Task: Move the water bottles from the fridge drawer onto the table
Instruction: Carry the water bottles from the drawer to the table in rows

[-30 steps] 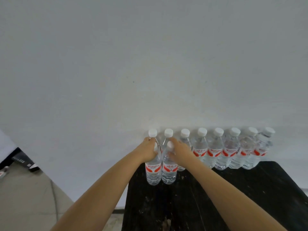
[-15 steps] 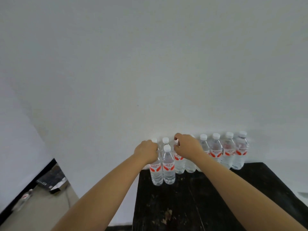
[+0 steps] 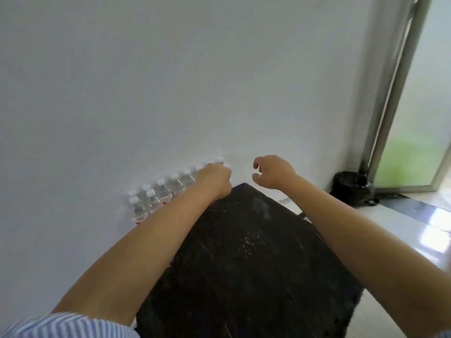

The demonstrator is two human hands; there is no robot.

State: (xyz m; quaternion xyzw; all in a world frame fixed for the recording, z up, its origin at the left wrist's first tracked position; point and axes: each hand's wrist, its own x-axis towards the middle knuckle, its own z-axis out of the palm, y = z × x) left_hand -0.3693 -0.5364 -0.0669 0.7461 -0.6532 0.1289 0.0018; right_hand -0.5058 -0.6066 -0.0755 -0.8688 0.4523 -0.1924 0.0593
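Water bottles (image 3: 156, 200) lined along the wall at the far left edge of the dark counter (image 3: 244, 252), caps up, packed touching; left hand (image 3: 214, 180) curled over the near end of the row, grip closed-looking but impossible to tell whether on a bottle; right hand (image 3: 273, 172) clear of everything, grip loosely open and empty. Risk as judged: a careless brush of the left forearm toppling one bottle into the rest, domino fashion, or off the counter edge.
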